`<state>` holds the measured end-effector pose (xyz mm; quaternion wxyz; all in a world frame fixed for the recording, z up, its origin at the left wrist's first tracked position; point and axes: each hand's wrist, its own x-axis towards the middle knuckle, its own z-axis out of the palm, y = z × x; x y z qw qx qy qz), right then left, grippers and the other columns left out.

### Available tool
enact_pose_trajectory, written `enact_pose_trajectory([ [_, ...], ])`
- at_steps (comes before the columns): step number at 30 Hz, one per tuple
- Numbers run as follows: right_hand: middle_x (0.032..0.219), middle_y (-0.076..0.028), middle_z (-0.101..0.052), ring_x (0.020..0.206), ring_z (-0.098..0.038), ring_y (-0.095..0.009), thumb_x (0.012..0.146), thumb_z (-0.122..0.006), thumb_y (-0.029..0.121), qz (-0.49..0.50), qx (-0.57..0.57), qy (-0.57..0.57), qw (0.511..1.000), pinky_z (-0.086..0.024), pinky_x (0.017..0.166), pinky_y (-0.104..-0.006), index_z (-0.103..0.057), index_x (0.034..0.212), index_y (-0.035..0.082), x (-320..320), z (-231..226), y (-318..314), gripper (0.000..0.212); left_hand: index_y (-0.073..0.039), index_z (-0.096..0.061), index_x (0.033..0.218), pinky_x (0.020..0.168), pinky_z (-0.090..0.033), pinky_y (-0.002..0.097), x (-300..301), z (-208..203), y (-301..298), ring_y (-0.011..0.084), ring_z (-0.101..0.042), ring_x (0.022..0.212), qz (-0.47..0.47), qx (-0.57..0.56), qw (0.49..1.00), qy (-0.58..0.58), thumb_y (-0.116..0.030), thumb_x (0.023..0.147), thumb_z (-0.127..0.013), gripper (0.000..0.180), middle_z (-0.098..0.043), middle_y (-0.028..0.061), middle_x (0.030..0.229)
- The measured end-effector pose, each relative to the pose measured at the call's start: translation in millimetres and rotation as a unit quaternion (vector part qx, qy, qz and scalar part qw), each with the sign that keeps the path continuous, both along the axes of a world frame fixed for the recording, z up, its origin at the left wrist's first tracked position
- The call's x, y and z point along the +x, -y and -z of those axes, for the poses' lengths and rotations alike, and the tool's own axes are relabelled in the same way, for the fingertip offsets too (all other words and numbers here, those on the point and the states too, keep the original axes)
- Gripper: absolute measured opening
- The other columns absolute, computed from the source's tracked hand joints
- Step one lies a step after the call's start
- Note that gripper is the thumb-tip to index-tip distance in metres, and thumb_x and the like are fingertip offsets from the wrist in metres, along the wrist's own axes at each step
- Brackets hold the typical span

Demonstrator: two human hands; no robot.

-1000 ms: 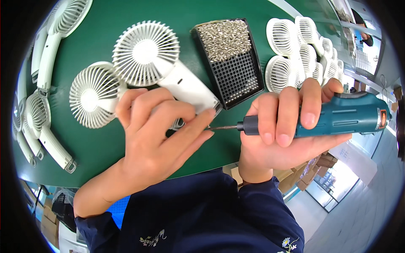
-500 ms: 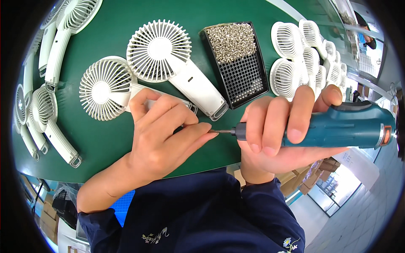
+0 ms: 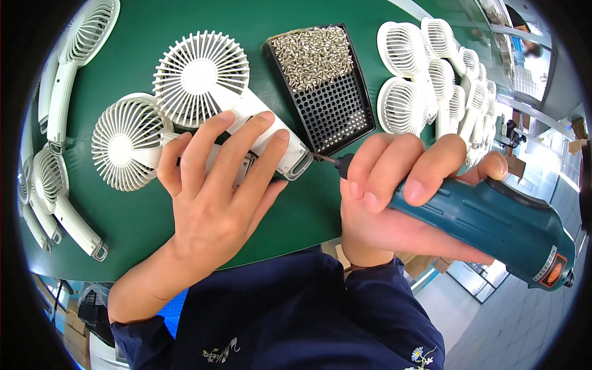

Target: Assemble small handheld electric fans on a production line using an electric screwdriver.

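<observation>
My right hand is closed around a teal electric screwdriver. Its thin bit points up and left, with the tip close to the looped end of a white handheld fan. Whether the tip touches the fan, I cannot tell. My left hand spreads its fingers over the handle of that fan and over a second white fan lying beside it. My fingers partly hide both handles. Just beyond the bit stands a black tray, its far half heaped with small silver screws.
More white fans lie along the left side of the green table. A cluster of white fans lies at the far right. Below the table edge on the right, cardboard boxes and a tiled floor show.
My left hand has opened from a pinch at the bit's tip and spread over the fan handles. The screwdriver has tilted, its tip moving up toward the fan's handle end.
</observation>
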<state>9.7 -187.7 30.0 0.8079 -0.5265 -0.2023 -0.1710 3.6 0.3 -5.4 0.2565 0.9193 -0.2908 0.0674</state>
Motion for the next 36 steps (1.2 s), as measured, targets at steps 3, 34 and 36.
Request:
enact_pose_trajectory([
  [3, 0.084, -0.008, -0.051, 0.051, -0.048, -0.020, 0.089, -0.043, 0.071, -0.009, -0.001, -0.006, 1.000, -0.042, 0.045, -0.0347, -0.037, 0.134, 0.016, 0, 0, 1, 0.071, -0.014, -0.068, 0.115, 0.099, -0.027, 0.0437, 1, 0, 0, 0.0267, -0.045, 0.122, 0.001, 0.000, 1.000, -0.002, -0.026, 0.068, -0.076, 0.049, -0.057, 0.0008, 0.128],
  [34, 0.081, -0.009, -0.050, 0.046, -0.047, -0.019, 0.084, -0.032, 0.082, 0.113, -0.019, 0.042, 0.993, -0.039, 0.041, -0.0324, -0.039, 0.130, 0.016, 14, 5, 33, 0.080, -0.015, -0.068, 0.115, 0.099, -0.029, 0.0449, -1, 0, 4, 0.0278, -0.045, 0.123, -0.004, 0.014, 1.000, 0.001, -0.021, 0.067, -0.077, 0.049, -0.057, 0.0006, 0.130],
  [36, 0.081, -0.008, -0.050, 0.046, -0.047, -0.018, 0.084, -0.031, 0.082, 0.128, -0.012, 0.036, 0.991, -0.039, 0.041, -0.0322, -0.039, 0.130, 0.016, 15, 6, 32, 0.081, -0.014, -0.066, 0.118, 0.100, -0.028, 0.0460, -1, 0, 4, 0.0292, -0.043, 0.125, 0.002, 0.013, 1.000, -0.009, -0.021, 0.065, -0.080, 0.055, -0.056, 0.0019, 0.131],
])
